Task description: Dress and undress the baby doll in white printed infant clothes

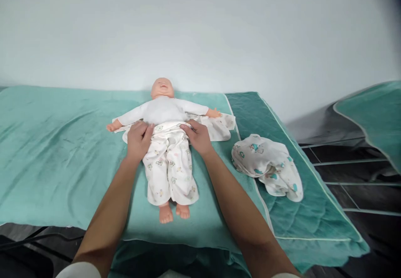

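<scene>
A baby doll (163, 89) lies on its back on a green cover, arms spread and feet toward me. It has on a plain white long-sleeved top (164, 109) and white printed pants (169, 165); its bare feet stick out of the legs. My left hand (138, 139) is closed on the left side of the pants' waistband, thumb on top. At the right side of the waistband, my right hand (198, 135) pinches the cloth between thumb and fingers. A white printed garment (219, 127) is spread beneath the doll, partly hidden by its body and arms.
The green cover (62, 144) lies over a bed against a white wall (200, 27). Right of the doll, a crumpled white cloth with teal prints (267, 165) rests on a darker quilted part (300, 215). Another green cover (376, 115) hangs at far right, above dark floor tiles.
</scene>
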Available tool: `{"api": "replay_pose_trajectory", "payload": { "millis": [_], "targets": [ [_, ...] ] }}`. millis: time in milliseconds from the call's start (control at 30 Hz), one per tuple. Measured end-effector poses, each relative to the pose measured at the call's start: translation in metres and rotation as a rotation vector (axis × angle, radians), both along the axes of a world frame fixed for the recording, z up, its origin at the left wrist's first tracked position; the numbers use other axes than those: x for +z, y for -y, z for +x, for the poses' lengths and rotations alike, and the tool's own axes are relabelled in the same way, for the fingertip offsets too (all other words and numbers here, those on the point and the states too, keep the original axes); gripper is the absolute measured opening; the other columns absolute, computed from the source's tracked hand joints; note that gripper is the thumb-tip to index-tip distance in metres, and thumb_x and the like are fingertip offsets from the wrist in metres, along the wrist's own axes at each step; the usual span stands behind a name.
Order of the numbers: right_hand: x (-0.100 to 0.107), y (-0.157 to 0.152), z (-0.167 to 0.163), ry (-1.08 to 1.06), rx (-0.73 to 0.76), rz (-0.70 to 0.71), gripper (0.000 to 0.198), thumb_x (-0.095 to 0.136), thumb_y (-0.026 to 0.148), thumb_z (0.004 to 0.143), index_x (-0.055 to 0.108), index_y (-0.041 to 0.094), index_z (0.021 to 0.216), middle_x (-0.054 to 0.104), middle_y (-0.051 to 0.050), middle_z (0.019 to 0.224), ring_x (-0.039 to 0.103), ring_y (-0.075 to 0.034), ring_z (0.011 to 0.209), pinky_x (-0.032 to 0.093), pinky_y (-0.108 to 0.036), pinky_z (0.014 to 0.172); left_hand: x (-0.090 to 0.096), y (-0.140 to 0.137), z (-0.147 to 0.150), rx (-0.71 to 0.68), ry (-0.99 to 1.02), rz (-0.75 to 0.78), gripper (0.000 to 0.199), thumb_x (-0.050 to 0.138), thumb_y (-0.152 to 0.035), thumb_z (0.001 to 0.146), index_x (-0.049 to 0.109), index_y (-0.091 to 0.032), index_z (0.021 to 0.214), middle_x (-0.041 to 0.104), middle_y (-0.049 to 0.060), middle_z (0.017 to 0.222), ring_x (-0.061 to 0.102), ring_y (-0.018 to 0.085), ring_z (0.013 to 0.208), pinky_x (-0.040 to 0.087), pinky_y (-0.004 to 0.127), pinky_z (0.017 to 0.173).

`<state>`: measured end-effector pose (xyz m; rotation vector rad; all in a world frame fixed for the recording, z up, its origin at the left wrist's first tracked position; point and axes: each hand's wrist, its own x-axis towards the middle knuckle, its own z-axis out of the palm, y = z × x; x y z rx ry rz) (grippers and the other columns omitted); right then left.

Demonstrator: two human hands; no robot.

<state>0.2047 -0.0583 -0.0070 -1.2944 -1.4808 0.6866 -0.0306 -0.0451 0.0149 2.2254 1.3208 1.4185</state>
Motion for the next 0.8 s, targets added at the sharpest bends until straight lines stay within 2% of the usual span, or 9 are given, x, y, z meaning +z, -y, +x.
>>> {"api": "replay_pose_trajectory", "payload": {
  "millis": [133, 267, 433, 533, 600, 667, 733, 800],
  "targets": [
    [-0.002, -0.004, -0.002, 0.025, -0.017, 0.005, 0.044, 0.059, 0.061, 0.091, 0.065, 0.019, 0.08, 0.06, 0.002, 0.072, 0.054, -0.016, 0.074, 0.04, -0.027, 0.072, -0.013, 0.023, -0.004, 0.028, -0.003, -0.068, 0.039, 0.048, -0.034, 0.103, 0.04, -0.022, 0.067, 0.047, 0.0, 0.067, 0.045, 0.017, 0.07, 0.035, 0.035, 0.07],
    [-0.001, -0.001, -0.003, 0.049, -0.022, 0.007, 0.043, 0.057, 0.06, 0.093, 0.065, 0.019, 0.082, 0.062, 0.002, 0.073, 0.055, -0.017, 0.074, 0.04, -0.028, 0.071, -0.02, 0.018, -0.004, 0.058, -0.028, -0.058, 0.037, 0.048, -0.035, 0.104, 0.043, -0.022, 0.069, 0.051, 0.001, 0.069, 0.048, 0.019, 0.073, 0.035, 0.036, 0.071],
    [0.0, 0.032, -0.006, 0.12, 0.032, -0.028, 0.051, 0.05, 0.063, 0.096, 0.051, 0.02, 0.069, 0.049, 0.002, 0.064, 0.048, -0.015, 0.067, 0.035, -0.029, 0.067, -0.024, 0.012, -0.006, 0.08, -0.004, -0.072, 0.039, 0.048, -0.037, 0.103, 0.04, -0.023, 0.068, 0.049, 0.001, 0.07, 0.047, 0.019, 0.074, 0.036, 0.036, 0.071],
    [0.001, 0.054, -0.008, 0.149, 0.131, -0.042, 0.048, 0.048, 0.061, 0.097, 0.053, 0.02, 0.074, 0.053, 0.001, 0.07, 0.05, -0.016, 0.072, 0.037, -0.029, 0.07, -0.024, 0.011, -0.008, 0.084, 0.024, -0.076, 0.039, 0.048, -0.036, 0.103, 0.039, -0.023, 0.068, 0.049, 0.001, 0.07, 0.047, 0.019, 0.075, 0.037, 0.036, 0.073],
    [0.001, 0.064, -0.007, 0.15, 0.202, -0.075, 0.041, 0.059, 0.061, 0.091, 0.06, 0.02, 0.089, 0.061, 0.0, 0.083, 0.055, -0.018, 0.081, 0.04, -0.029, 0.074, -0.024, 0.011, -0.008, 0.086, 0.032, -0.067, 0.039, 0.049, -0.036, 0.103, 0.039, -0.023, 0.068, 0.049, 0.002, 0.072, 0.047, 0.02, 0.076, 0.038, 0.037, 0.075],
    [0.001, 0.068, -0.007, 0.143, 0.24, -0.126, 0.048, 0.073, 0.06, 0.08, 0.062, 0.02, 0.104, 0.066, -0.001, 0.097, 0.058, -0.021, 0.091, 0.043, -0.03, 0.08, -0.023, 0.012, -0.007, 0.087, 0.051, -0.06, 0.039, 0.049, -0.036, 0.103, 0.04, -0.023, 0.068, 0.049, 0.001, 0.072, 0.046, 0.02, 0.077, 0.038, 0.037, 0.076],
    [0.001, 0.069, -0.007, 0.133, 0.227, -0.163, 0.057, 0.081, 0.059, 0.071, 0.061, 0.02, 0.107, 0.066, -0.001, 0.1, 0.059, -0.022, 0.093, 0.044, -0.031, 0.081, -0.022, 0.02, -0.007, 0.079, 0.086, -0.071, 0.041, 0.049, -0.038, 0.103, 0.039, -0.023, 0.067, 0.047, 0.001, 0.07, 0.045, 0.019, 0.076, 0.038, 0.036, 0.076],
    [0.001, 0.068, -0.008, 0.127, 0.183, -0.172, 0.053, 0.08, 0.059, 0.069, 0.062, 0.02, 0.1, 0.066, -0.001, 0.094, 0.058, -0.021, 0.089, 0.044, -0.031, 0.079, -0.023, 0.035, -0.009, 0.06, 0.12, -0.097, 0.044, 0.047, -0.04, 0.104, 0.035, -0.022, 0.065, 0.044, 0.0, 0.067, 0.044, 0.018, 0.074, 0.037, 0.035, 0.074]
  ]
}}
